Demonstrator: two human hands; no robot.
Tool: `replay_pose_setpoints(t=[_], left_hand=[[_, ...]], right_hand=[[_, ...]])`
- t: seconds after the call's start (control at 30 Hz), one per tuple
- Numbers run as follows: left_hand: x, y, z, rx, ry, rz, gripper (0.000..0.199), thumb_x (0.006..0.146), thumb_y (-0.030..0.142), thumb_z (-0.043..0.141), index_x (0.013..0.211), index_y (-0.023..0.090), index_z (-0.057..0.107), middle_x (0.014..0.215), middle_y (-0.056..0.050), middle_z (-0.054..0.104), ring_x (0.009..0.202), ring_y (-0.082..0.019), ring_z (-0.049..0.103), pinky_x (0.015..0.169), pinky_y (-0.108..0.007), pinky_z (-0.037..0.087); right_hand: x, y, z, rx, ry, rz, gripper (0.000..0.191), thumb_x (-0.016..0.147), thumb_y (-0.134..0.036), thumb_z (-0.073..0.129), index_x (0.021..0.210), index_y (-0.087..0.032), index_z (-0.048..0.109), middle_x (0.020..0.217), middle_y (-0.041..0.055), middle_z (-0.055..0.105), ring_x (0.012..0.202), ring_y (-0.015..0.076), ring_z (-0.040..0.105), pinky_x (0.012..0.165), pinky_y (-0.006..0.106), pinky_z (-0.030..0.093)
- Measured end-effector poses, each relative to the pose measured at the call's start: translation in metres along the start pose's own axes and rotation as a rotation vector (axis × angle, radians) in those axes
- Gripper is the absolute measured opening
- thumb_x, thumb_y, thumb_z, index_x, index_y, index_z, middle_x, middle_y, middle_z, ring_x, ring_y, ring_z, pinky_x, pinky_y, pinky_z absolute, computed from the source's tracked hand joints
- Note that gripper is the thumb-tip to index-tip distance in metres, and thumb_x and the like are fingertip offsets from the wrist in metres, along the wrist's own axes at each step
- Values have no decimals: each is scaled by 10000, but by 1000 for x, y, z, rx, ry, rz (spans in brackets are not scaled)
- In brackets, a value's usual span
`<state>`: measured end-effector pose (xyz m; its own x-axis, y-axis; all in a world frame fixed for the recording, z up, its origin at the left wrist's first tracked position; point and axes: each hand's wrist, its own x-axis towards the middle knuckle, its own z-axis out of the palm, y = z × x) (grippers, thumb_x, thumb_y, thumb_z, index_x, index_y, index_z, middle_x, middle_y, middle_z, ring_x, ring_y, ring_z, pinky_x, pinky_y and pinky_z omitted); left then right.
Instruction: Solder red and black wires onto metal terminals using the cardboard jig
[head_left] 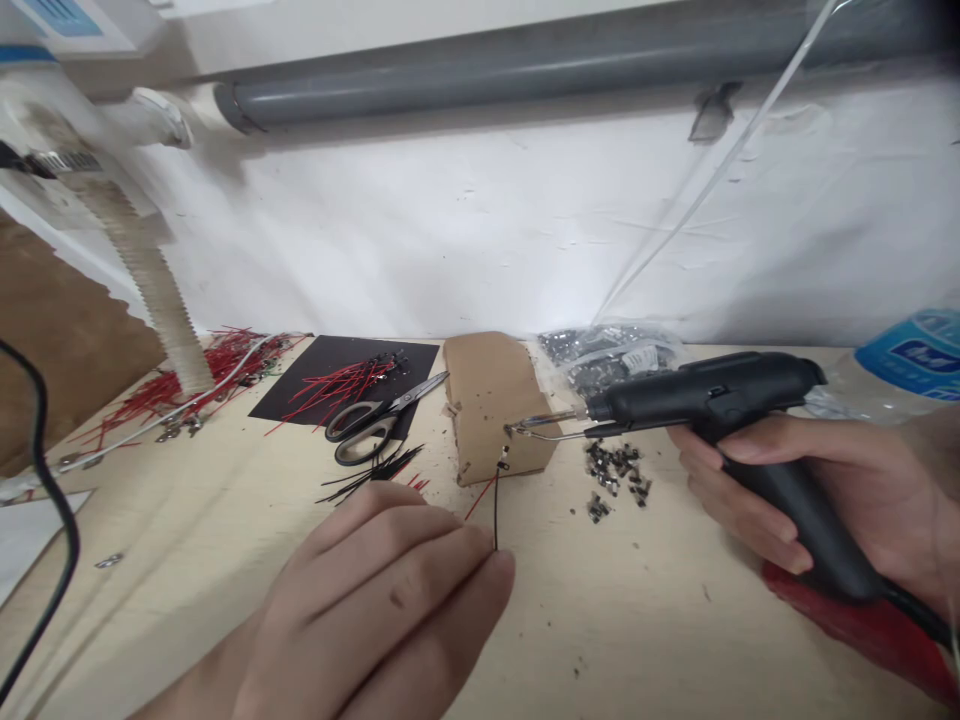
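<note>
My left hand (pixel 390 600) pinches a thin black wire (pixel 496 510), which runs up to a small metal-and-black component (pixel 503 460) at the near edge of a cardboard block (pixel 495 390). Beside it a red wire (pixel 481 498) reaches the same component. In my right hand (pixel 817 490) is a black soldering gun (pixel 712 390), my fingers wrapped round its grip. Its metal tip (pixel 517 430) points left, over the cardboard and just above the component. Whether the tip touches the component I cannot tell.
Scissors (pixel 382 415) lie partly on a black sheet (pixel 300 370) with red wires. Black wires (pixel 375 475) sit nearer me. Loose components (pixel 615 468) and a plastic bag of parts (pixel 607 350) are right of the cardboard. A ribbed pipe (pixel 150 270) stands left; a blue-labelled bottle (pixel 915 355) right.
</note>
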<state>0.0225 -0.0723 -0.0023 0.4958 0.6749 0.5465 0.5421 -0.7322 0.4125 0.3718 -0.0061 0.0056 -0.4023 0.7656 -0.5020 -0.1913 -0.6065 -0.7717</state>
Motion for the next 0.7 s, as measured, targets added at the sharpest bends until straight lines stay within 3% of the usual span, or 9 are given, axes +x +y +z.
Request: replay_pose_setpoints(t=[0.17,0.3,0.5,0.6,0.7], left_hand=[[11,-2,-5,132,-17,158,395,1114,192,410,1379,279,689,1175,-42,816,1130,-273,740,998,-451,608],[20,-4,-4,157,-182,365,376,1112,148,386,1275,228,716,1077,-30,830,958,-225,767,907,-388,613],[25,5,3,108,-347,229,253,1035,104,566,1138,263,734,831,-32,772,767,-222,730,774,-398,625],[28,1,6,29,-355,207,256,995,82,568,1086,258,730,778,-34,729,719,-217,694,734,-397,596],[30,-5,11,22,-292,96,201,979,106,563,1029,223,719,775,-45,690,709,-217,647,712,-412,541]], right_hand=[[-1,2,1,-15,-3,-22,216,735,-409,775,731,-193,762,425,26,602,320,124,509,327,198,466],[0,3,-3,-2,10,-29,236,725,-428,783,757,-195,762,434,17,598,315,122,507,325,199,459],[0,1,1,-11,31,-4,228,691,-423,812,742,-206,763,434,16,595,315,126,508,315,202,461],[-3,-1,3,-12,44,-4,209,709,-407,806,735,-205,757,434,23,598,325,129,515,327,200,470],[-3,-1,2,-19,15,-1,192,737,-401,792,733,-212,754,428,24,603,318,133,518,330,203,471]])
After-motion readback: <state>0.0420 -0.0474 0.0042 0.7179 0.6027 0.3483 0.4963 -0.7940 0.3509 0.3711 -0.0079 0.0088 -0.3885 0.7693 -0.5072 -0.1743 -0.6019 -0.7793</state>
